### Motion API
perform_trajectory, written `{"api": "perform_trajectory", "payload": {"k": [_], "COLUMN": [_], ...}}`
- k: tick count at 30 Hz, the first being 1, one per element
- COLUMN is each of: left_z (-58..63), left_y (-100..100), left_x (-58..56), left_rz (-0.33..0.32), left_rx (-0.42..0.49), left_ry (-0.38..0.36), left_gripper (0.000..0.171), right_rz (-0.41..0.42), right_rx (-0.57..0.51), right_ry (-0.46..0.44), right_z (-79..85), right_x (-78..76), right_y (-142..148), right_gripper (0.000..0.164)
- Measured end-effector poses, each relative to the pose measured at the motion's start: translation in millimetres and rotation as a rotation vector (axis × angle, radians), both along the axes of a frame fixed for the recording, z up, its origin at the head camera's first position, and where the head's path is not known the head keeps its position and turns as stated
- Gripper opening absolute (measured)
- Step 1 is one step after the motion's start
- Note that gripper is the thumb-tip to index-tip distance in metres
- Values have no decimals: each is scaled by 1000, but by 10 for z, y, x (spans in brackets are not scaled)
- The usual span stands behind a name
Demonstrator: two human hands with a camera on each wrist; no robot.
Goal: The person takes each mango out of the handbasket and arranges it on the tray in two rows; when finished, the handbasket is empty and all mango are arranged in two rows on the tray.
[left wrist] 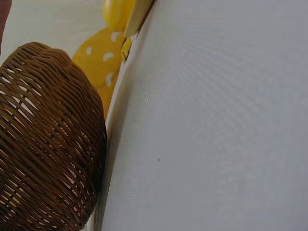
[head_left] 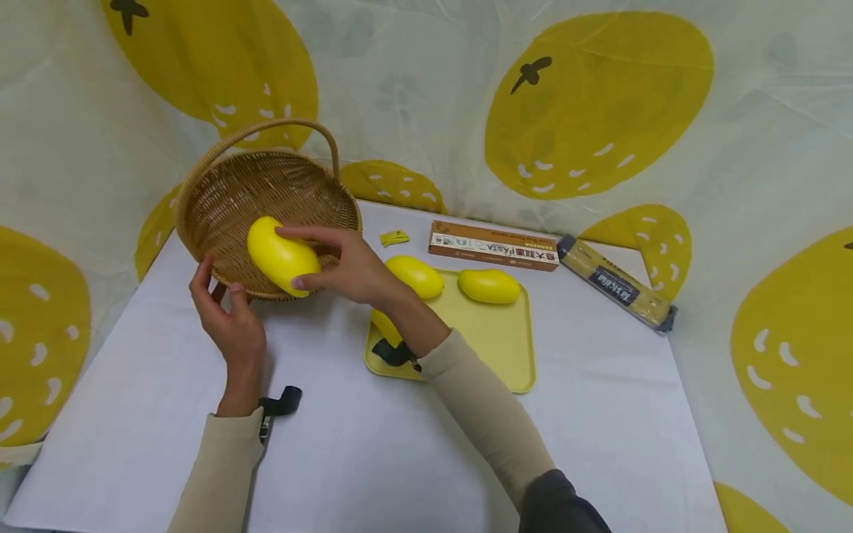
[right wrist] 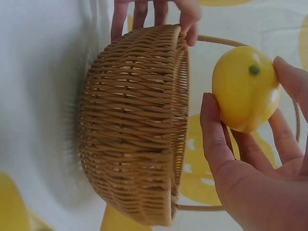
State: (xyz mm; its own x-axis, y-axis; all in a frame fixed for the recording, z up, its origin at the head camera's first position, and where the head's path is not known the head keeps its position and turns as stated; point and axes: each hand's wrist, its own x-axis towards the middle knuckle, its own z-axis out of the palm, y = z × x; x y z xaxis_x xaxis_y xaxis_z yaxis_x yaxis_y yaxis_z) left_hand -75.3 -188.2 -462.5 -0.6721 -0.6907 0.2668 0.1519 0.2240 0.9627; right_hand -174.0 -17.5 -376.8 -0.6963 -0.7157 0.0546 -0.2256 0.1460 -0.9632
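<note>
My right hand (head_left: 349, 263) holds a smooth yellow mango (head_left: 283, 255) between thumb and fingers, over the near side of a wicker basket (head_left: 306, 196). In the right wrist view the mango (right wrist: 243, 91) shows a green stem spot and is level with the basket's opening, outside the weave (right wrist: 127, 130). My left hand (head_left: 229, 318) grips the basket's near left rim, thumb at the edge and fingers along the outer wall. Only the basket's woven side (left wrist: 48, 139) fills the left of the left wrist view. The basket's arched handle (head_left: 266, 126) stands up.
A yellow tray (head_left: 493, 348) to the right carries more mangoes (head_left: 489, 286), one partly hidden by my right wrist. Behind it lie a small yellow packet (head_left: 394, 237), a pasta box (head_left: 493, 246) and a bag of spaghetti (head_left: 616, 285). A patterned curtain (head_left: 413, 74) hangs behind the table.
</note>
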Motion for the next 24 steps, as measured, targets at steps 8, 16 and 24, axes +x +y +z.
{"api": "perform_trajectory", "payload": {"k": [8,16,24], "left_z": [-11,6,-27], "left_y": [0,6,-16], "left_x": [-5,-8,-18], "left_rz": [-2,-10,-7], "left_rx": [-9,-21,-7], "left_ry": [10,25,47], "left_gripper": [52,51,51], "right_rz": [2,-36,-85], "right_rx": [-92,-135,-165], "right_ry": [-106,-153,-170], "right_z": [19,-35,-79], "right_x": [141,247,349], "right_y": [304,707,1051], "right_gripper": [69,68,68]}}
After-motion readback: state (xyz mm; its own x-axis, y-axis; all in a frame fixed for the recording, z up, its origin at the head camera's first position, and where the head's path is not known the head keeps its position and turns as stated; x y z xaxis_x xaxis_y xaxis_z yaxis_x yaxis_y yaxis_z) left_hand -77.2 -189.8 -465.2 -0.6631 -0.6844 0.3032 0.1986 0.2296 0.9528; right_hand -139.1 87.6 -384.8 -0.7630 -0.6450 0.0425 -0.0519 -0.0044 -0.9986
